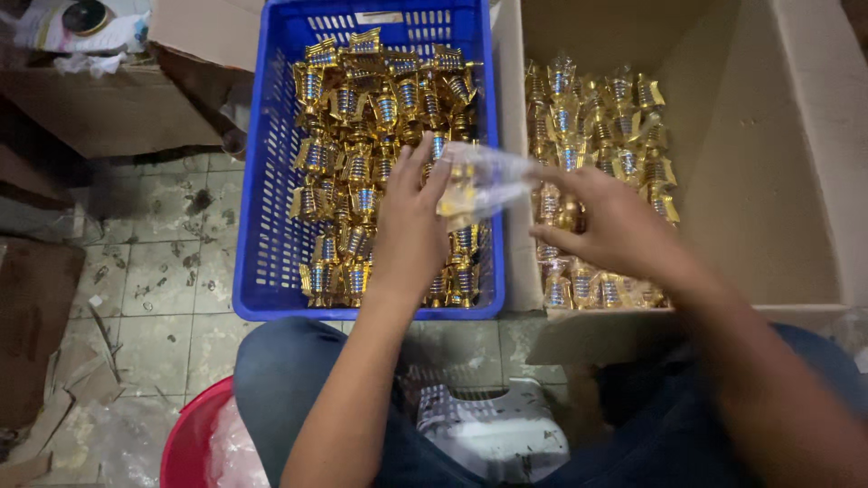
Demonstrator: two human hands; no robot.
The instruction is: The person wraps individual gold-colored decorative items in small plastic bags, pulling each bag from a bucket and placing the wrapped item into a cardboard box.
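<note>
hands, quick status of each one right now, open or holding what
Left hand: closed on one end of a clear plastic bag.
Right hand: pinching the other end of that bag.

One camera sits on the person's head and looks straight down, close up. It sees the blue crate point(271, 226), the cardboard box point(768, 181), the knees and the tiled floor point(163, 271).

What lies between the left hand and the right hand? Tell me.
In the head view, a clear plastic bag spans the gap between the left hand and right hand; both hands' fingers grip it.
</note>
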